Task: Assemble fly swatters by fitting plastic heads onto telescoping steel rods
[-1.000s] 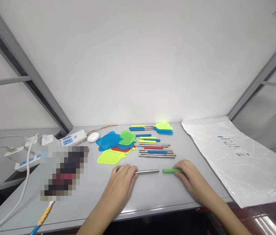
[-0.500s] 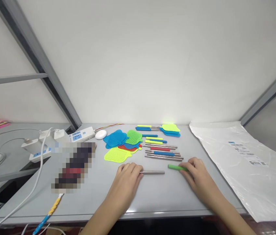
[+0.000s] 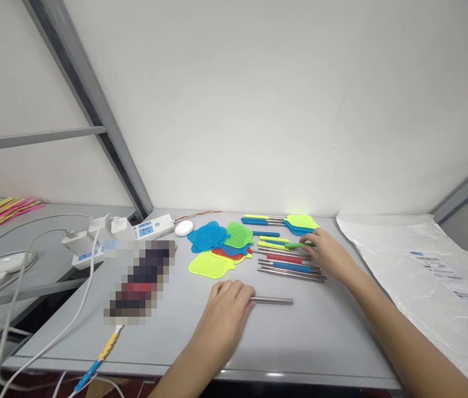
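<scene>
My left hand (image 3: 229, 309) is closed on one end of a metal rod (image 3: 274, 300) lying low over the table, its other end pointing right. Farther back, my right hand (image 3: 331, 254) grips a green handle sleeve (image 3: 295, 245) by its right end, just above the loose sleeves. Among those are a yellow sleeve (image 3: 272, 245) and a blue sleeve (image 3: 267, 234). In front of them lie several metal rods (image 3: 292, 275), some with a red sleeve (image 3: 284, 258) or a blue sleeve (image 3: 292, 267). Perforated flyswatter heads, including a yellow head (image 3: 211, 265) and a green head (image 3: 238, 235), overlap to the left.
Whole flyswatters (image 3: 301, 222) lie at the back. A white plastic bag (image 3: 408, 293) covers the right side. On the left are a blurred-out object (image 3: 140, 284), a power strip (image 3: 157, 225), a white round puck (image 3: 184, 228) and a white cable (image 3: 91, 276).
My right hand has carried the green sleeve back and slightly left, from the front to the loose sleeves. The left hand stays on the rod. The view has shifted a little left.
</scene>
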